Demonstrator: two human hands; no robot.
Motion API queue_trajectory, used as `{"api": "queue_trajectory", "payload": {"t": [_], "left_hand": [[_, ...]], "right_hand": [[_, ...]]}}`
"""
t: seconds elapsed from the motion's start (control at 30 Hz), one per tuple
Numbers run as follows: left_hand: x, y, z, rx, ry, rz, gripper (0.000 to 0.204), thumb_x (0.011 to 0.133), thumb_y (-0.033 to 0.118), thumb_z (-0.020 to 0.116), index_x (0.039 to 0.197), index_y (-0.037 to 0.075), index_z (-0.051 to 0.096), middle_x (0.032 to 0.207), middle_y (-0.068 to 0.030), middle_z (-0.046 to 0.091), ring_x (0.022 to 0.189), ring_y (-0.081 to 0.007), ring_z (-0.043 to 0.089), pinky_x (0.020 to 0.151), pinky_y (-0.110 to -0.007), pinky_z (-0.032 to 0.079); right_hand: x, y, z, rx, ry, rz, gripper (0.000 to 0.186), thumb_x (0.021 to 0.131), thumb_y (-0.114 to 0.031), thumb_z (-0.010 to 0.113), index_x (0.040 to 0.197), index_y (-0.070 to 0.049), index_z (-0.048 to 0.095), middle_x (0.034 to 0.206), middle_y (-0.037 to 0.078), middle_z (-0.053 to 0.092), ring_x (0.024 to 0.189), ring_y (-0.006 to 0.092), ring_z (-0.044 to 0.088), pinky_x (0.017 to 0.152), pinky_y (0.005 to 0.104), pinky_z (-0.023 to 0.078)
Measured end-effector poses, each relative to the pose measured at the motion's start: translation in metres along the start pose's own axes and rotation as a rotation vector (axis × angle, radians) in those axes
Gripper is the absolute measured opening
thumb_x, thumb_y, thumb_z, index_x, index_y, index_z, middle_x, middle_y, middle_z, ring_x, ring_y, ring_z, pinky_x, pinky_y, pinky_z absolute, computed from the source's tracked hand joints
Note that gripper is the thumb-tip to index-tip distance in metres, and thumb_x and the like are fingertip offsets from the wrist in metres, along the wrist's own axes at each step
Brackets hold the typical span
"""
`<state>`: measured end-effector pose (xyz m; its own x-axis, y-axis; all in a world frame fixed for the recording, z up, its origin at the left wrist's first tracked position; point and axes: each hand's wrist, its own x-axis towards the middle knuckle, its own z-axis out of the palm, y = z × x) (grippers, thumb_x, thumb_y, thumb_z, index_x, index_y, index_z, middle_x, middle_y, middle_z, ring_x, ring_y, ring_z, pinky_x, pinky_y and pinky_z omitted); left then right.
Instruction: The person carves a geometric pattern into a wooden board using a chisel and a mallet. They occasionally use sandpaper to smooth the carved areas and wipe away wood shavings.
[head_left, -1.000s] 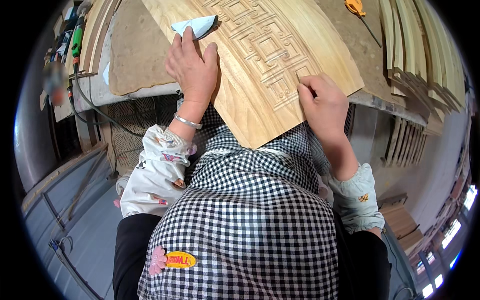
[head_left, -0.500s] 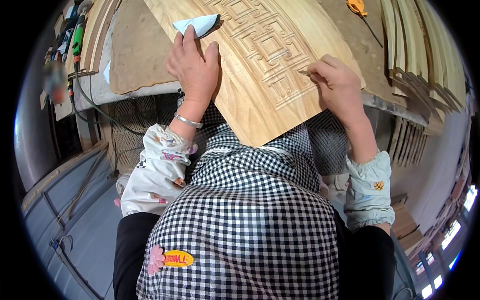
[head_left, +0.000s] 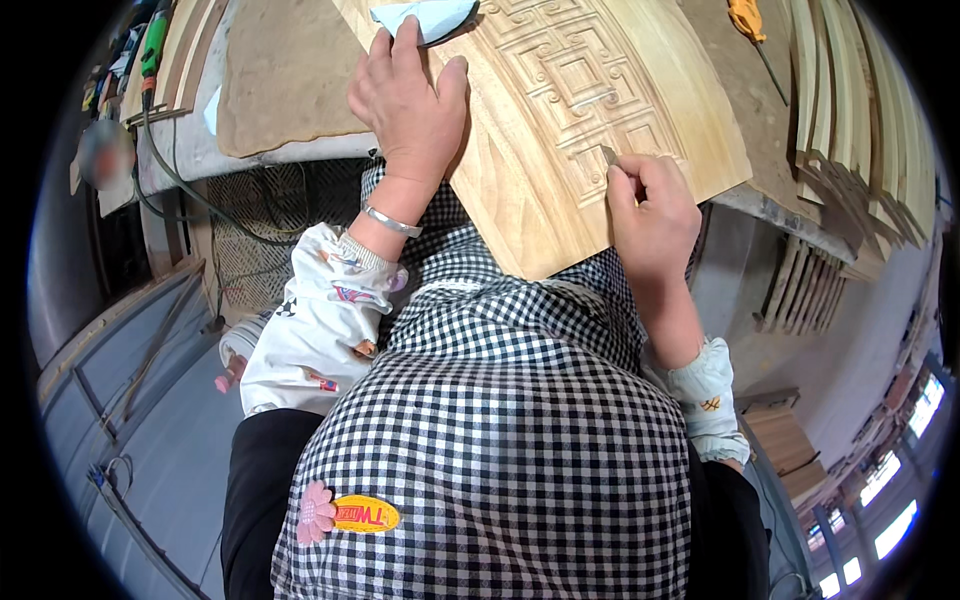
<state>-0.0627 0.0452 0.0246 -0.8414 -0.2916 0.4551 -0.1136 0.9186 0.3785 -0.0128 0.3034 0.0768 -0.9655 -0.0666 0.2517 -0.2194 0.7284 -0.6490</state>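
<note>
A pale wooden panel (head_left: 500, 215) with a carved fretwork pattern (head_left: 585, 85) slants across the bench, its near corner reaching my checked apron. My left hand (head_left: 415, 110) lies on the panel's left side, fingers apart, with a fingertip on a pale blue folded sheet (head_left: 428, 17) that has a dark edge. At the near end of the carving, my right hand (head_left: 655, 215) pinches a small, thin grey-brown piece (head_left: 609, 156) between thumb and fingers. Its tip is at the lowest carved square; most of it is hidden by the fingers, and its kind cannot be told.
A brown mat (head_left: 285, 80) covers the bench on the left. Beyond it are a green-handled tool (head_left: 154, 45) with a cable and wooden strips (head_left: 195, 60). On the right lie an orange-handled tool (head_left: 747, 20) and stacked curved boards (head_left: 850, 90).
My right hand has turned and moved from the carving's right edge to its near end, still pinching the small piece. My left hand stays by the blue sheet; the whole view has shifted slightly.
</note>
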Motion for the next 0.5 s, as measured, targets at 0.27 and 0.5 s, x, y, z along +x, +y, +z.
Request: {"api": "queue_trajectory", "payload": {"t": [0.27,0.5], "left_hand": [[0.001,-0.003,0.002,-0.029,0.011,0.024,0.069,0.094,0.041,0.069,0.153,0.011,0.050,0.154,-0.0226,0.048,0.145,-0.0403,0.039,0.122,-0.054,0.019],[0.001,-0.004,0.003,-0.035,0.014,0.024,0.069,0.094,0.042,0.068,0.153,0.011,0.050,0.152,-0.0225,0.049,0.144,-0.0401,0.040,0.122,-0.054,0.019]], "right_hand": [[-0.008,-0.028,0.004,-0.138,-0.088,-0.147,0.003,0.089,-0.007,0.070,0.091,-0.008,0.069,0.084,0.012,0.063,0.071,0.0324,0.064,0.061,0.0411,0.052],[0.028,-0.010,-0.020,-0.083,-0.287,-0.212,0.005,0.085,-0.007,0.073,0.085,-0.009,0.069,0.084,0.006,0.063,0.076,0.0288,0.065,0.065,0.0406,0.052]]}}
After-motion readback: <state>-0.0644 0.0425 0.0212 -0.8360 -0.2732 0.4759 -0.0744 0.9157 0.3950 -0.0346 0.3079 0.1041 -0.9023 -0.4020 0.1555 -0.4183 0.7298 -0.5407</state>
